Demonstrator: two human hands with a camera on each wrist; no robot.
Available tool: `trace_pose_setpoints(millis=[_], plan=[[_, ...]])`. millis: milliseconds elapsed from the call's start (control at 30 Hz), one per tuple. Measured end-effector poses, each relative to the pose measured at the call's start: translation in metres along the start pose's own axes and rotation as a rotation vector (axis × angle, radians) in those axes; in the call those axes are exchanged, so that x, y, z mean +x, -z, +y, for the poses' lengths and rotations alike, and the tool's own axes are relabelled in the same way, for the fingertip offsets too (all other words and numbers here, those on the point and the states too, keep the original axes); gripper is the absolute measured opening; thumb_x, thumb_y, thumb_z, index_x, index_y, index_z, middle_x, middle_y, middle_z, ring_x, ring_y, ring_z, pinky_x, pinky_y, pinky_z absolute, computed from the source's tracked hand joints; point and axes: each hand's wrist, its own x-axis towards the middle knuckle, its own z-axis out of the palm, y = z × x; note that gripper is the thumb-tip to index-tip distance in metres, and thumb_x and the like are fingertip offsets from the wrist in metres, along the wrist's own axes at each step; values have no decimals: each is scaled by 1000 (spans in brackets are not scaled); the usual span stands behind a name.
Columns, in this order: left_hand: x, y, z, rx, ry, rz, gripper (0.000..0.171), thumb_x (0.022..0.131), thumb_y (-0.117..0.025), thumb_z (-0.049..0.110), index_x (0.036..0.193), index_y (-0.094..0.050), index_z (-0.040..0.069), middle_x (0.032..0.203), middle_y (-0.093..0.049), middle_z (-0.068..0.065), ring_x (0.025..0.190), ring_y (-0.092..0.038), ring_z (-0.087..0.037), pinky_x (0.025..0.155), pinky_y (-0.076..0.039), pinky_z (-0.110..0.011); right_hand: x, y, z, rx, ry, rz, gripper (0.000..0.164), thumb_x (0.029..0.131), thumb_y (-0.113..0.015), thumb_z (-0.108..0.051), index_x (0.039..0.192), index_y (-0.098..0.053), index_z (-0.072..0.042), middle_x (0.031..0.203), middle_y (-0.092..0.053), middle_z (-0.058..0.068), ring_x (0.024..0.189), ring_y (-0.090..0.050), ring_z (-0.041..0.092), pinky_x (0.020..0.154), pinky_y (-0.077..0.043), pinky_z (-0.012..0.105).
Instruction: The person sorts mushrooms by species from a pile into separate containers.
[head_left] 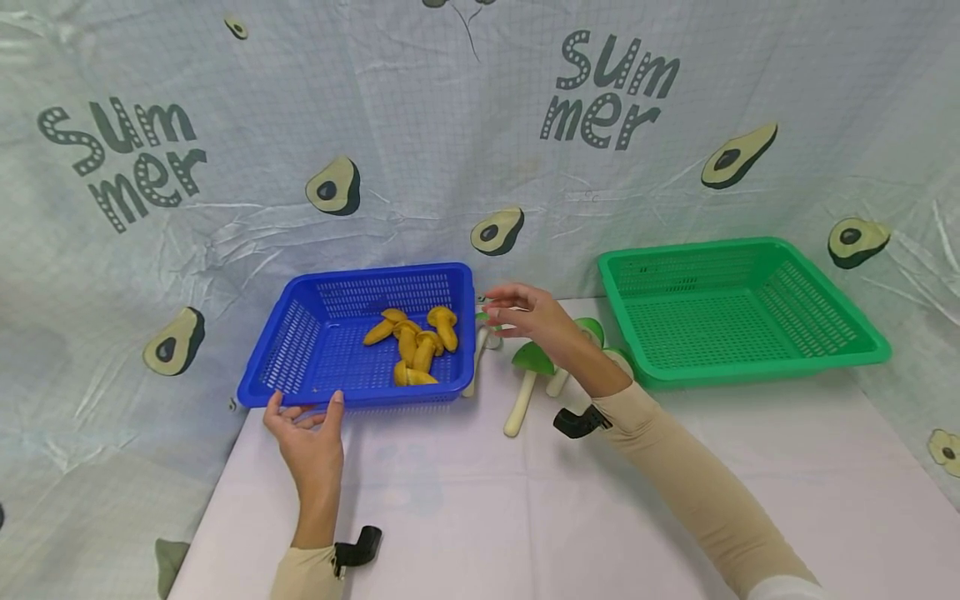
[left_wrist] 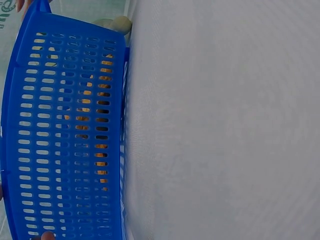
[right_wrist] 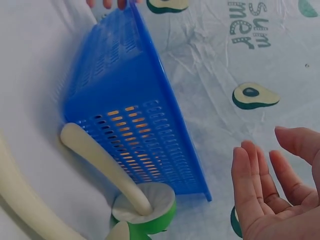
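Blue basket (head_left: pixel 337 354), head view: stands at left on the far part of the tabletop (head_left: pixel 465 500), yellow mushrooms (head_left: pixel 423 350) bunched in its right half. Left hand (head_left: pixel 311 446) pinches the near rim by the left corner; probably chosen because the thin lip offers purchase and steadies the basket. Right hand (head_left: pixel 536 317) hovers just right of the basket; grip loosely spread, holding nothing. Green-capped mushrooms (head_left: pixel 534 360) lie between this basket and the green basket (head_left: pixel 705 329) at right, so sideways room there is narrow. Wider room: near part of the tabletop. Hanging cloth (head_left: pixel 420 167) limits the far side.

Left wrist view: slotted near wall fills one side, yellow showing through. Lower edge is close to the tabletop; cannot tell whether the base sits flat.

Right wrist view: one mushroom's pale stem lies along the right wall; contact uncertain. Right fingertips are apart from the rim, with a gap between.
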Motion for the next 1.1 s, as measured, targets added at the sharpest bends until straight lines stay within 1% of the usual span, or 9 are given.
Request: trace_pose_setpoints(millis=[133,333,367,433,533,767,800,933,1100], plan=[[1,-1,0,-4,-2,1,87,94,-74,35,157,-18,15,115,-40,3,91,-51,-8,70,-46,-9,-7,5,0,-20,3,-2,36,99,-68,-19,133,-61,-8,132,-63,13,117,-65,32,97,-55,41],[2,-1,-1,1,-8,3,87,94,-73,35,157,-18,14,114,-40,3,91,-51,-7,70,-45,-9,-18,10,2,-32,26,-6,38,98,-69,-17,134,-60,-7,132,-61,20,120,-61,40,98,-55,42],[2,-1,-1,3,-8,3,87,94,-73,35,157,-18,14,114,-40,3,91,-51,-7,70,-45,-9,-20,11,3,-29,28,-2,38,98,-69,-16,134,-60,-7,131,-61,21,119,-62,40,98,-55,42],[1,-1,-1,2,-7,3,87,94,-73,35,157,-18,14,114,-40,3,90,-51,-7,70,-45,-9,-25,13,4,-28,28,4,38,98,-68,-14,134,-59,-6,128,-61,20,114,-65,35,97,-55,42],[1,-1,0,3,-2,4,87,94,-73,34,157,-18,14,114,-40,3,90,-52,-7,70,-45,-8,-31,16,6,-21,25,10,38,99,-67,-13,135,-59,-5,127,-62,18,112,-66,32,96,-56,42],[0,-1,0,8,7,-1,88,94,-73,35,158,-17,15,115,-40,3,92,-51,-7,70,-45,-7,-47,23,11,-53,46,9,39,99,-67,-16,135,-58,-5,130,-59,24,110,-67,29,99,-53,50],[0,-1,1,8,7,-2,88,94,-73,35,158,-16,15,115,-40,3,92,-51,-7,70,-46,-7,-49,24,12,-53,49,12,40,98,-67,-16,135,-58,-5,130,-59,24,110,-67,30,99,-53,50],[0,0,1,8,6,-4,88,94,-73,36,158,-16,15,116,-41,2,92,-51,-7,70,-46,-7,-56,28,16,-31,59,29,39,97,-69,-14,133,-59,-5,130,-58,26,112,-66,31,98,-54,48],[-1,1,1,9,10,-2,88,94,-73,36,158,-17,15,117,-42,1,92,-50,-8,70,-45,-8,-64,32,20,-1,68,39,39,96,-69,-11,133,-59,-2,127,-59,27,110,-67,25,98,-54,44]])
